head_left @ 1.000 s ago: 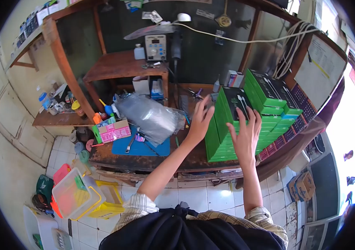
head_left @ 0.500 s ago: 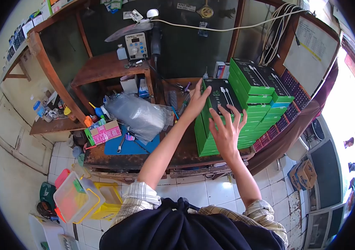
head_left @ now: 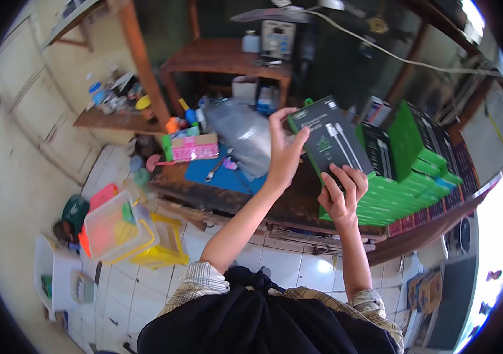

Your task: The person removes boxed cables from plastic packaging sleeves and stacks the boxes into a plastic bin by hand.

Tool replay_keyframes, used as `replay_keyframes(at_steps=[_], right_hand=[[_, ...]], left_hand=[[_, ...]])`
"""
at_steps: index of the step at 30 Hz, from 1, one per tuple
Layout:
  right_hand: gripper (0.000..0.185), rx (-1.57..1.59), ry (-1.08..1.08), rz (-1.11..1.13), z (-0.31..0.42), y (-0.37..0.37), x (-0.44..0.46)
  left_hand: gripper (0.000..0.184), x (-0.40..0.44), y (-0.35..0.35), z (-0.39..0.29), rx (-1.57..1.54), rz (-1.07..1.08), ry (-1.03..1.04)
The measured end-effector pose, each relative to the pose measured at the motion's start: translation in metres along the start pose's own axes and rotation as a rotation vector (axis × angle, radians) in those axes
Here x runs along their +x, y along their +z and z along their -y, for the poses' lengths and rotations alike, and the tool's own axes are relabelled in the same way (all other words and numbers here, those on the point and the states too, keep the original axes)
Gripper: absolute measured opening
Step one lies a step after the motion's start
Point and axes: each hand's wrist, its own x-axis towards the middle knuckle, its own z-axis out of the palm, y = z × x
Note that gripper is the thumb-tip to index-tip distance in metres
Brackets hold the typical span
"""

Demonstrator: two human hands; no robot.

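Observation:
A black and green cable box (head_left: 329, 141) is held up between my two hands, its printed face with a white cable picture turned toward me. My left hand (head_left: 285, 150) grips its upper left edge, with the thumb on the front. At the lower edge, my right hand (head_left: 343, 192) has its fingers bent over the face. Just right of and behind the held box, stacks of similar green boxes (head_left: 425, 156) rise from the worktable (head_left: 287, 203). The held box hides part of them.
Left on the table are a clear plastic bag (head_left: 242, 133), a pink box (head_left: 195, 147) and a blue mat (head_left: 204, 171). Behind stands a wooden shelf (head_left: 222, 56) with a soldering station (head_left: 277, 40). A clear bin (head_left: 118, 227) stands on the floor at left.
Both hands have closed on one box from the left stack and lifted it up, toward the left. The view has shifted, so the table's things appear further right.

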Motion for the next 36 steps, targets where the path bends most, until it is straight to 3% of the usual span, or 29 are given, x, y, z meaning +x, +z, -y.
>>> replay_keyframes(at_steps=[3,8,11,12,16,19,21,23,31,34,36], right_hand=[[0.041,0.252,0.100,0.099,0.034,0.040,0.016],[0.066,0.661,0.194,0.401,0.097,0.135,0.000],[0.071,0.723,0.166,0.603,0.136,0.182,-0.012],[0.071,0.746,0.145,0.613,0.147,0.198,-0.017],[0.071,0.857,0.177,0.750,0.176,0.244,-0.030],[0.070,0.841,0.162,0.763,0.181,0.269,-0.029],[0.069,0.832,0.179,0.769,0.185,0.279,-0.029],[0.069,0.804,0.169,0.764,0.184,0.287,-0.026],[0.059,0.815,0.191,0.822,0.178,0.296,-0.034],[0.043,0.783,0.252,0.653,0.162,0.292,-0.027],[0.040,0.742,0.322,0.621,0.141,0.285,-0.024]], left_hand=[[0.041,-0.023,-0.066,-0.016,0.097,-0.288,0.083],[0.037,-0.066,-0.185,-0.030,0.177,-0.626,0.083],[0.038,-0.087,-0.250,-0.020,0.320,-0.787,0.140],[0.038,-0.095,-0.266,-0.022,0.423,-0.833,0.040],[0.038,-0.104,-0.324,-0.007,0.486,-0.925,0.000],[0.038,-0.097,-0.353,-0.008,0.560,-0.788,0.138],[0.039,-0.102,-0.366,-0.010,0.590,-0.807,0.089],[0.042,-0.104,-0.380,-0.012,1.326,-0.656,0.043],[0.043,-0.100,-0.364,-0.011,1.366,-0.673,0.049],[0.037,-0.086,-0.347,-0.021,1.468,-0.784,0.171],[0.033,-0.068,-0.330,-0.025,1.426,-0.699,0.211]])
